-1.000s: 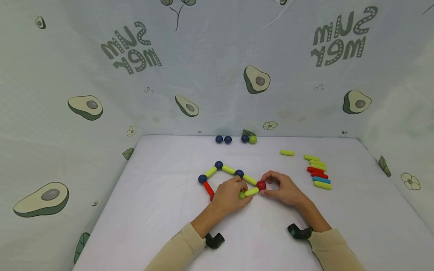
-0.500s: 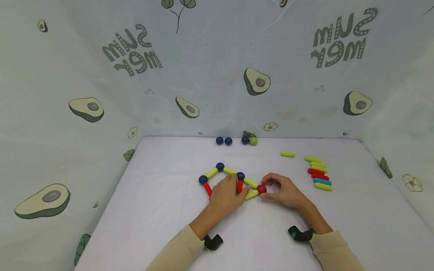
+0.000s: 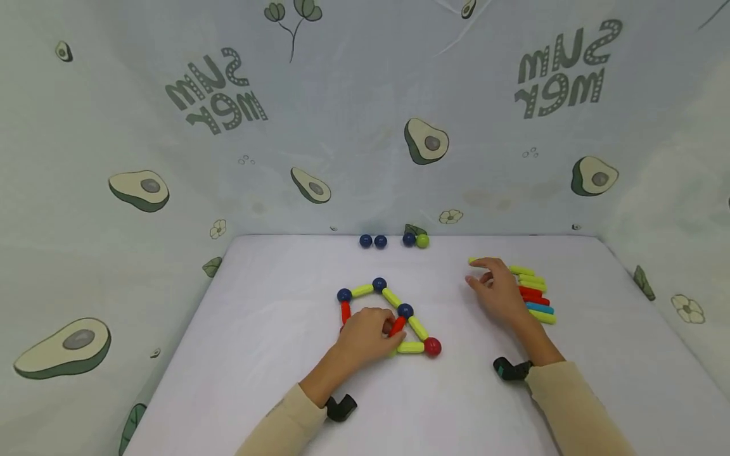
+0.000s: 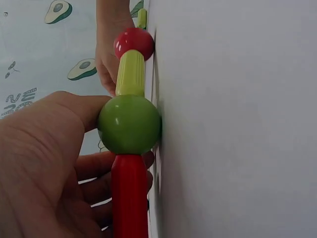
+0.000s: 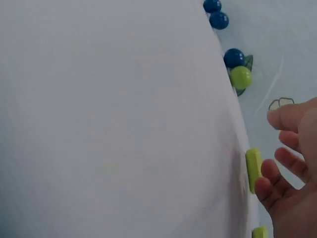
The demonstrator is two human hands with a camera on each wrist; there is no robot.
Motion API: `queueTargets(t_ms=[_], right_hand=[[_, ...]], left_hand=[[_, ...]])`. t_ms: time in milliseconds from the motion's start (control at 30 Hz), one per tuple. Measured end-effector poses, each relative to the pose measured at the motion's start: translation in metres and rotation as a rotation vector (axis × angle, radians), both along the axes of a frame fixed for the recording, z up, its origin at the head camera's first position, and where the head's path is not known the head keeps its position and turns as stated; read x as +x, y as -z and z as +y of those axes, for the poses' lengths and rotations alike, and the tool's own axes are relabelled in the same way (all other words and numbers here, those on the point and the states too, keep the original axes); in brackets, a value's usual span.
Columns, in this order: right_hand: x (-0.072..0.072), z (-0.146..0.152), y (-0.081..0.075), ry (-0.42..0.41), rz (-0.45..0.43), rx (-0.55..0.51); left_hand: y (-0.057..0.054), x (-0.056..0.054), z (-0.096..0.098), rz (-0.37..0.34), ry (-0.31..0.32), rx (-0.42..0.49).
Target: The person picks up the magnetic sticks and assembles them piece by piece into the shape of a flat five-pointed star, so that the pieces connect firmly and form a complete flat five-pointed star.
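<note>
A flat figure of coloured magnetic sticks and balls lies on the table. My left hand [image 3: 365,335] grips its near side, thumb and fingers around a green ball [image 4: 130,124]. From that ball run a red stick [image 4: 130,196] and a yellow-green stick [image 3: 410,348], the latter ending at a red ball [image 3: 432,347]. Part of the figure's near left is hidden under this hand. Further right, my right hand [image 3: 499,294] is spread with nothing between thumb and fingers. Its fingertips are right at a loose yellow-green stick [image 5: 253,171], mostly covered by the hand in the head view.
Right of the right hand lies a column of loose sticks, yellow-green, red [image 3: 535,301] and blue [image 3: 539,308]. Along the back edge sit several balls, dark blue [image 3: 380,241] and green [image 3: 422,241]. A printed cloth hangs behind the table.
My right hand has left the red ball and moved back and right to the loose stick. The left hand has moved slightly left and nearer, and the figure has turned, its red ball now closer.
</note>
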State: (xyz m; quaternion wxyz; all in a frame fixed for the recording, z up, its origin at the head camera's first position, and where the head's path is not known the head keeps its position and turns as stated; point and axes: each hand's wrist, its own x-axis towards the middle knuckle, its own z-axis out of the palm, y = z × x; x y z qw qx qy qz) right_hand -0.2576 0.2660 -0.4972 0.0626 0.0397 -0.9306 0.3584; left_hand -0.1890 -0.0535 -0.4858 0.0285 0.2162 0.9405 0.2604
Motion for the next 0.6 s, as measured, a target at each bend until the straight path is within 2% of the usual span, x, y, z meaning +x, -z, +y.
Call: queueTargets(t_ms=[167, 300, 433, 600], right_hand=[[-0.018, 0.010, -0.005, -0.019, -0.003, 0.109], [-0.027, 0.009, -0.006, -0.046, -0.056, 0.183], [-0.029, 0.006, -0.004, -0.025, -0.076, 0.202], [-0.024, 0.002, -0.004, -0.010, -0.068, 0.139]], left_hand=[[-0.005, 0.001, -0.009, -0.030, 0.105, -0.017], [-0.013, 0.002, -0.014, -0.088, 0.144, -0.034], [-0.014, 0.003, -0.016, -0.113, 0.143, -0.056], [-0.008, 0.002, -0.019, -0.073, 0.116, -0.052]])
